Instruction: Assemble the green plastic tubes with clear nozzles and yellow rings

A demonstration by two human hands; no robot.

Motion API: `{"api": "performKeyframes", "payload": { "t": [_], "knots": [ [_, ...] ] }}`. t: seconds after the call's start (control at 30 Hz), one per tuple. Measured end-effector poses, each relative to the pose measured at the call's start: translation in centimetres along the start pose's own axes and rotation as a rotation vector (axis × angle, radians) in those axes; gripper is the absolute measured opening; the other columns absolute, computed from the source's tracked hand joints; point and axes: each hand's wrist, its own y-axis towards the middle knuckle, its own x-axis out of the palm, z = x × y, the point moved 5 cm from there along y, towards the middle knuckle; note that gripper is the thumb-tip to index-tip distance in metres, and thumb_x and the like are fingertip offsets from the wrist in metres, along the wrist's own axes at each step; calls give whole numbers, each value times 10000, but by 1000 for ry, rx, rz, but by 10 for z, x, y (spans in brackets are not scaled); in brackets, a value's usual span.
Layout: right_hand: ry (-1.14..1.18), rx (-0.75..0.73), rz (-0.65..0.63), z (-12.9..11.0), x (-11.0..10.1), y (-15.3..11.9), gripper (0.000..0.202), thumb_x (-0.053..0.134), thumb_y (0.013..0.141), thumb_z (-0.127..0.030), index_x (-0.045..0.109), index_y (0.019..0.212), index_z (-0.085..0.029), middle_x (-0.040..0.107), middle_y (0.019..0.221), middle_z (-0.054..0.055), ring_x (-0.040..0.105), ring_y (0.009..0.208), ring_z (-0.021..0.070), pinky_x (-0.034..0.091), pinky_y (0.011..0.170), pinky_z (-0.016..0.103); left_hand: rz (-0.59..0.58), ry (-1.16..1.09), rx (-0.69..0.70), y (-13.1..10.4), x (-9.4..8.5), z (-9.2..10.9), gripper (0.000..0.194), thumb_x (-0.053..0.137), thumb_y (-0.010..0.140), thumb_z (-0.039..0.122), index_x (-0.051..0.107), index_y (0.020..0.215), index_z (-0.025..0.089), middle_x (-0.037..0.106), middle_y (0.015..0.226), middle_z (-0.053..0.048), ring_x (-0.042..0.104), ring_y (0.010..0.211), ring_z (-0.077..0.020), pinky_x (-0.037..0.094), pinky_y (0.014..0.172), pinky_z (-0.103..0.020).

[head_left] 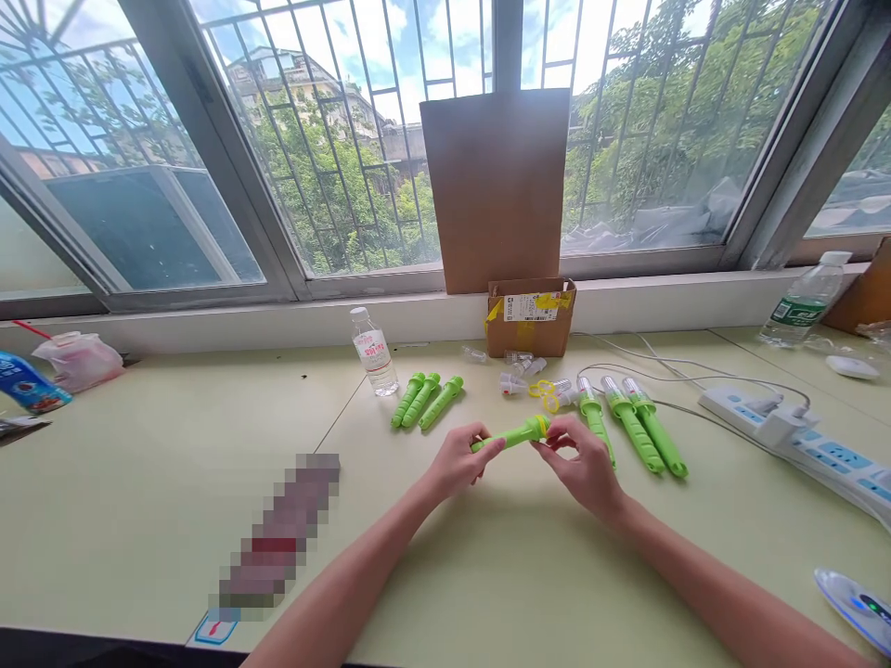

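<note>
My left hand is closed around the lower part of a green plastic light-stick handle, held tilted slightly up to the right above the table. At its wider end sits a yellow ring, pinched by the fingertips of my right hand. Beyond my hands lie loose yellow rings and small clear plastic caps. Three green handles without clear tops rest to the left. Three more with clear tops lie to the right, one partly hidden behind my right hand.
A small cardboard box stands at the back, near a water bottle. On the right are a white power strip, cables and another bottle. A blurred-out object lies front left. Windows rise behind the table.
</note>
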Motion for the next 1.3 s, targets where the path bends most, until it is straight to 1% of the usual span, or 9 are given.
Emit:
{"api": "performKeyframes", "payload": {
  "t": [0.2, 0.4, 0.47, 0.53, 0.6, 0.7, 0.83, 1.03, 1.3],
  "knots": [
    [-2, -28, -8, -2, 0, 0, 120, 627, 837, -305, 559, 803, -212, 590, 836, 30, 589, 655, 142, 594, 605, 329, -28, -36, -31, 1, 0, 1, 386, 537, 807, 553, 480, 705, 185, 459, 403, 80, 390, 325, -68, 317, 371, -180],
    [-32, -8, -10, -1, 1, 1, 157, 623, 833, -322, 511, 871, -218, 570, 839, 21, 587, 652, 145, 583, 570, 319, -88, -112, -102, 0, 5, -1, 437, 483, 818, 601, 477, 700, 180, 463, 409, 66, 358, 319, -65, 275, 351, -184],
    [-25, -5, -13, 0, 1, 1, 148, 622, 834, -314, 514, 867, -218, 570, 833, 19, 584, 652, 144, 582, 582, 322, -85, -64, -87, 0, 6, -2, 440, 447, 837, 600, 485, 708, 181, 467, 420, 62, 366, 327, -71, 285, 363, -194],
    [-15, -8, -4, -1, 0, 0, 127, 621, 835, -303, 528, 844, -216, 573, 821, 20, 573, 638, 139, 581, 589, 321, -12, 110, 18, 1, 3, 0, 428, 428, 860, 571, 500, 703, 179, 496, 465, 47, 416, 376, -80, 316, 411, -205],
    [-9, -17, 14, -2, -1, -1, 108, 625, 832, -288, 547, 831, -213, 582, 824, 25, 558, 620, 133, 575, 577, 314, 104, 375, 192, 0, -1, 5, 396, 465, 856, 547, 534, 735, 177, 536, 531, 29, 473, 453, -97, 338, 470, -218],
    [24, -18, 36, -5, -1, -2, 94, 645, 818, -266, 571, 829, -209, 590, 837, 29, 542, 606, 124, 566, 577, 308, 255, 708, 446, -3, -2, 11, 348, 567, 815, 514, 561, 896, 176, 613, 666, -1, 533, 541, -123, 350, 510, -233],
    [89, 52, 72, -1, -1, -1, 135, 685, 785, -287, 582, 810, -202, 578, 784, 8, 531, 587, 116, 562, 582, 300, 392, 883, 691, -7, -2, 17, 213, 545, 868, 385, 517, 901, 177, 634, 761, -15, 560, 580, -119, 344, 491, -226],
    [114, 95, 105, 6, -6, 1, 172, 706, 763, -314, 581, 770, -197, 585, 797, 13, 541, 597, 119, 566, 594, 305, 456, 983, 813, -11, -3, 25, 127, 510, 899, 303, 488, 861, 184, 582, 693, 11, 512, 516, -100, 319, 458, -219],
    [-9, 100, 65, 7, -4, 0, 213, 687, 780, -329, 545, 865, -195, 572, 750, 2, 560, 577, 128, 566, 573, 317, 483, 995, 822, -12, -3, 23, 181, 527, 899, 354, 512, 872, 176, 626, 675, -2, 584, 572, -130, 372, 513, -240]
  ]
}}
